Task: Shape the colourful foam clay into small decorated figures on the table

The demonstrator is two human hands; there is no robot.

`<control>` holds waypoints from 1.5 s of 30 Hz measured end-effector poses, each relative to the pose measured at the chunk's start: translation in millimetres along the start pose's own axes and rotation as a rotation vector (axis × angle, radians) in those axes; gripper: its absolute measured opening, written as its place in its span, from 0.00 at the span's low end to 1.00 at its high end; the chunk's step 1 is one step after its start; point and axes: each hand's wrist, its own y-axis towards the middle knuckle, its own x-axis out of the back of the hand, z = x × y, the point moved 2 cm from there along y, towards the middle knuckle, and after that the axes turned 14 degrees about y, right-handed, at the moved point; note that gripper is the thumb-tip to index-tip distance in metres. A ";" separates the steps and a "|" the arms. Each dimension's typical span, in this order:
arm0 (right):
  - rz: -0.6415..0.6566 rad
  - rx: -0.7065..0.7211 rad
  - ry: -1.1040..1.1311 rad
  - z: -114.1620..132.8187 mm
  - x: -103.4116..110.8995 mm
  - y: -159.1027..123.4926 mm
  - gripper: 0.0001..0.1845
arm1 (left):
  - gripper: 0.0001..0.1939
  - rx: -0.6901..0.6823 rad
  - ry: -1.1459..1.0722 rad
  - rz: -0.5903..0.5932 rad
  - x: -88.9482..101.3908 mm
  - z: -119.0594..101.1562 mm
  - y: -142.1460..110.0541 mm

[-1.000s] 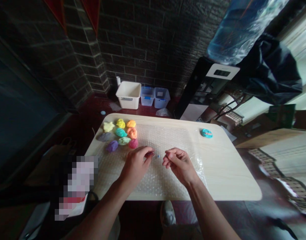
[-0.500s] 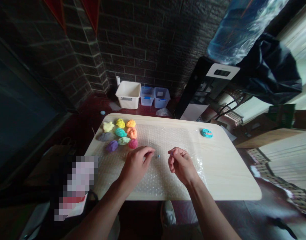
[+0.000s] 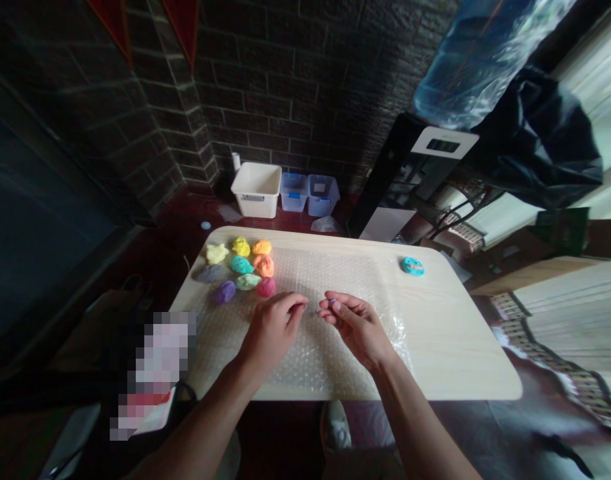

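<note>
Between the thumb and fingers of my right hand [image 3: 352,323] is a small piece of purple clay [image 3: 333,301]. My left hand [image 3: 278,327] is closed in a pinch just left of it, and whatever its fingertips hold is too small to make out. A tiny blue bit [image 3: 316,313] lies on the bubble wrap [image 3: 330,353] beside my right fingertips. Left of my hands sit several clay lumps, among them a purple lump [image 3: 224,292], a pink lump [image 3: 266,287], a teal lump [image 3: 242,265] and a yellow lump [image 3: 240,246].
A blue clay disc with a pinkish stripe [image 3: 413,267] lies at the right of the wooden table [image 3: 460,333]. Beyond the far edge stand a white bin [image 3: 256,200], two blue-tinted boxes and a water dispenser [image 3: 400,180]. A shoe shows below the near edge.
My right hand has turned and its fingers have extended left toward my left hand, bringing the purple piece more into view. My left hand has hardly moved.
</note>
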 end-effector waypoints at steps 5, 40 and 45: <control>0.007 0.026 -0.048 -1.0 3.1 -0.6 0.12 | 0.08 0.002 -0.015 0.001 -1.7 2.5 0.0; -0.013 -0.046 -0.007 -4.8 -1.2 1.3 0.19 | 0.08 0.009 -0.042 0.003 -1.5 2.9 -1.0; 0.036 -0.065 0.086 -5.0 -4.5 0.8 0.15 | 0.11 0.022 -0.101 -0.011 -0.9 -0.6 -0.7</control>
